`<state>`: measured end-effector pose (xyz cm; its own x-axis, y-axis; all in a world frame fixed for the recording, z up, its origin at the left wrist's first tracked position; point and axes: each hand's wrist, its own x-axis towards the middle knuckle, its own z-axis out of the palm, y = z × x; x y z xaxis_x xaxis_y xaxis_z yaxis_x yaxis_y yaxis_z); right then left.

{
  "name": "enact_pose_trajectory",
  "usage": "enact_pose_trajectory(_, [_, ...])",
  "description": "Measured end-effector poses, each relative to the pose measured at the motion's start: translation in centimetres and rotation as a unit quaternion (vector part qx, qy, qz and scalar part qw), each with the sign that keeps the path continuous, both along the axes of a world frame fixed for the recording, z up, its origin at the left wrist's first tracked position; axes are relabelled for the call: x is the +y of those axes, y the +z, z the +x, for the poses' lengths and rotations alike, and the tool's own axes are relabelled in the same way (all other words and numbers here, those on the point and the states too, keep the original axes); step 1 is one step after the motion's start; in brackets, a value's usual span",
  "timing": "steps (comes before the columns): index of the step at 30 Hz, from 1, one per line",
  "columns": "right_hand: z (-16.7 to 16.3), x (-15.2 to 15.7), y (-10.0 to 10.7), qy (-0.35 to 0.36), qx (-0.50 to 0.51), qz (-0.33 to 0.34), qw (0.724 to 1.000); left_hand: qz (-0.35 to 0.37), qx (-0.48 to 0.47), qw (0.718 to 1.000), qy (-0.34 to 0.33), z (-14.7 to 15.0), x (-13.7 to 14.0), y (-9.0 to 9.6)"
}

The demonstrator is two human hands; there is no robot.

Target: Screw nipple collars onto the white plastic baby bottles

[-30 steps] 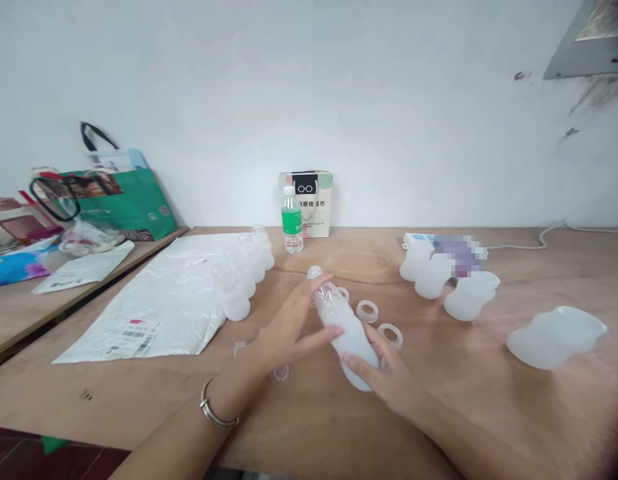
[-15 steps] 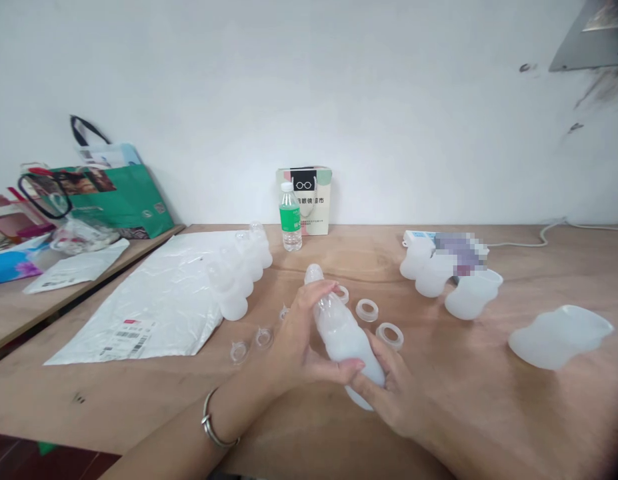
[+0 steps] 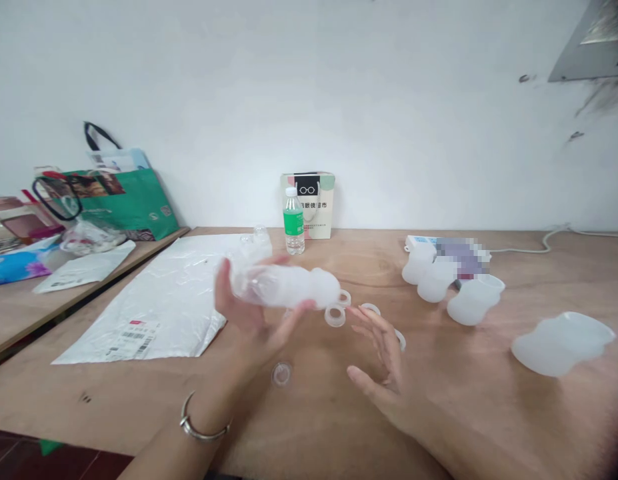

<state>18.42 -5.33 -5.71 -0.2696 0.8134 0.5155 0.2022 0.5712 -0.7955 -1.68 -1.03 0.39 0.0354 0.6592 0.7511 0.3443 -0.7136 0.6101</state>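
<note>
Lying sideways above the table [image 3: 309, 407], the translucent bottle [image 3: 283, 288] is resting in the left hand [image 3: 249, 313], fingers curling around it; the right hand [image 3: 383, 367] is hovering open and empty, just right of its base.

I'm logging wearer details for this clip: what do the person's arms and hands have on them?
Both forearms are bare, with no sleeves or gloves in view. The left hand has a thin silver bangle at its wrist. The right hand shows no jewellery.
</note>
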Motion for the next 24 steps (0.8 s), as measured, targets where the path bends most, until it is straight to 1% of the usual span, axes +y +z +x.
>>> enact_pose_trajectory(2, [-0.1,0.1,-0.3,-0.013,-0.002,0.004,1.0,0.059,-0.033,0.995,0.074,-1.1,1.5,0.4])
enact_pose_trajectory(3, [-0.2,0.2,-0.3,-0.018,-0.003,0.002,1.0,0.065,-0.03,0.992,0.103,-1.6,2.4,0.4])
enact_pose_trajectory(4, [-0.2,0.3,-0.3,-0.025,-0.002,0.001,1.0,0.051,-0.018,0.991,0.125,-2.1,3.3,0.4])
enact_pose_trajectory(7, [-0.4,0.5,-0.3,-0.039,0.001,-0.002,0.999,-0.027,0.031,0.984,0.173,-3.0,6.6,0.1])
enact_pose_trajectory(8, [-0.4,0.5,-0.2,-0.042,0.0,-0.003,0.999,-0.045,0.05,0.982,0.174,-3.0,7.8,0.0])
enact_pose_trajectory(10, [-0.3,0.4,-0.2,-0.046,-0.014,-0.003,0.999,-0.076,0.107,0.981,0.139,-2.6,10.2,0.1])
enact_pose_trajectory(11, [-0.3,0.4,-0.1,-0.046,-0.03,-0.005,0.998,-0.09,0.134,0.978,0.133,-2.3,11.4,0.2])
enact_pose_trajectory(14, [-0.1,0.2,0.0,-0.048,-0.081,-0.01,0.996,-0.105,0.15,0.975,0.126,-1.1,14.6,0.2])
enact_pose_trajectory(16, [0.1,0.1,0.1,-0.052,-0.099,-0.01,0.994,-0.116,0.147,0.974,0.131,-0.5,16.1,-0.2])
enact_pose_trajectory(19, [0.1,0.1,0.4,-0.06,-0.105,-0.009,0.993,-0.128,0.136,0.971,0.147,-0.4,17.3,-1.1])
enact_pose_trajectory(24, [0.0,0.1,0.8,-0.061,-0.108,-0.027,0.992,-0.123,0.125,0.969,0.173,-1.1,17.8,-2.1])
